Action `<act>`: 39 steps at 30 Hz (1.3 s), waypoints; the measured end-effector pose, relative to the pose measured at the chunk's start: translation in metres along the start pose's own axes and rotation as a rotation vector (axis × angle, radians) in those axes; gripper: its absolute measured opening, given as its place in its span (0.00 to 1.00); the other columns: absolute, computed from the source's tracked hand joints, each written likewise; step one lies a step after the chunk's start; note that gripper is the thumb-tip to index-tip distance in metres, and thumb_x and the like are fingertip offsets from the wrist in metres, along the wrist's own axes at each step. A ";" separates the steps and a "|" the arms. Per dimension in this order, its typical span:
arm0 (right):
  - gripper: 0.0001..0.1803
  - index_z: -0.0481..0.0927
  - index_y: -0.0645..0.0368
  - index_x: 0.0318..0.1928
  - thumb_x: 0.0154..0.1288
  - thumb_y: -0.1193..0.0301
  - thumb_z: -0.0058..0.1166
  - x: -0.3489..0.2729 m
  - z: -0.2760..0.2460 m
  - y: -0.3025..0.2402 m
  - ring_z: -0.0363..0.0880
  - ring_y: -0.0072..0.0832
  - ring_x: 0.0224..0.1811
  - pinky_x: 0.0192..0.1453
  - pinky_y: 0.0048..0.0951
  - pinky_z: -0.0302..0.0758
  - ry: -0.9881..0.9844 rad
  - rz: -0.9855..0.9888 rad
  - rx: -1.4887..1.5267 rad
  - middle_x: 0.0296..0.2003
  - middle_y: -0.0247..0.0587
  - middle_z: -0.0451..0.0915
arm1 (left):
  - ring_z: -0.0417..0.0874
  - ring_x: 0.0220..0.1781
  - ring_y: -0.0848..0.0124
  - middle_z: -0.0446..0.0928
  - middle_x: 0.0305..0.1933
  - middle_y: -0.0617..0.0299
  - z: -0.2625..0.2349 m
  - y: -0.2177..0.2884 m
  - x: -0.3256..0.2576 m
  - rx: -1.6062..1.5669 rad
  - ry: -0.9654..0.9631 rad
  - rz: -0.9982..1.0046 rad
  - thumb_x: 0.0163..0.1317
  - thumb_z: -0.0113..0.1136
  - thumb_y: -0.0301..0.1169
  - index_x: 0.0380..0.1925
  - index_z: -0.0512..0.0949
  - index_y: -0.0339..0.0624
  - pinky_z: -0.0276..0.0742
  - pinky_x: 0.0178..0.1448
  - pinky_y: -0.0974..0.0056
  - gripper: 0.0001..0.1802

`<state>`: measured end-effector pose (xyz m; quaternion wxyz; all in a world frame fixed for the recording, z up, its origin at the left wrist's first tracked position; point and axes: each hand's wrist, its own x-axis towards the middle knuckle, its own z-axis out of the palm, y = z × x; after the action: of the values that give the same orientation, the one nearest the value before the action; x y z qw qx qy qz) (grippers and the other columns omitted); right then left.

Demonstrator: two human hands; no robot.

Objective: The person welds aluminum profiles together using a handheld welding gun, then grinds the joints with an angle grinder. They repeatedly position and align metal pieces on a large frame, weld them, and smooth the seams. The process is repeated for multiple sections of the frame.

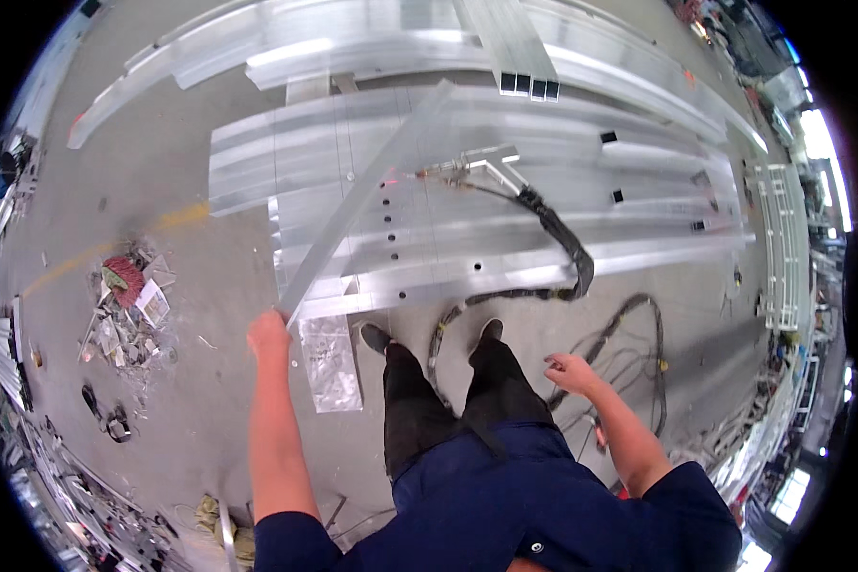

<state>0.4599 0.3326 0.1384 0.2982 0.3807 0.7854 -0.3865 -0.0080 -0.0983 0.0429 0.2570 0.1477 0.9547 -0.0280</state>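
My left hand (270,332) is closed around the near end of a long, flat metal bar (360,205). The bar slants away to the upper right across several silvery metal profiles (524,229) laid side by side. To the right of the bar, a handheld welding gun (472,165) rests on the profiles, with red light near its tip. Its black-wrapped cable (570,253) runs down off the profiles toward my feet. My right hand (569,373) hangs away from the profiles, to the right of my legs, fingers loosely apart and holding nothing.
More long profiles (381,59) lie beyond, with square tubes (510,43) across them. A scrap heap (127,315) is on the floor at left. Cable loops (660,357) lie at right. A flat metal piece (331,367) juts out near my feet. White frames (782,248) stand far right.
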 end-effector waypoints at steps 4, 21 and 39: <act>0.21 0.78 0.62 0.54 0.62 0.65 0.57 -0.012 0.043 -0.049 0.82 0.31 0.36 0.44 0.31 0.78 -0.073 -0.075 0.094 0.35 0.46 0.84 | 0.86 0.35 0.66 0.84 0.29 0.57 -0.019 -0.031 0.000 -0.256 -0.196 0.096 0.42 0.72 0.25 0.31 0.85 0.41 0.82 0.40 0.61 0.12; 0.20 0.78 0.63 0.54 0.64 0.66 0.57 -0.006 0.106 -0.075 0.82 0.35 0.37 0.44 0.33 0.78 0.380 -0.163 0.418 0.35 0.48 0.83 | 0.84 0.47 0.67 0.83 0.44 0.58 -0.046 0.034 -0.033 -1.256 -0.423 0.322 0.47 0.71 0.14 0.48 0.79 0.34 0.81 0.54 0.63 0.25; 0.15 0.79 0.64 0.47 0.60 0.70 0.56 -0.041 0.205 -0.078 0.81 0.45 0.37 0.43 0.41 0.77 0.312 -0.178 0.381 0.33 0.49 0.81 | 0.80 0.49 0.69 0.79 0.48 0.59 0.000 0.086 0.016 -0.728 0.187 0.817 0.47 0.75 0.22 0.47 0.77 0.37 0.77 0.54 0.63 0.25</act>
<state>0.4532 0.1145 0.0919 0.0612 0.4142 0.7653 -0.4889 0.0039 -0.0121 0.0366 0.1955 0.4092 0.7866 0.4190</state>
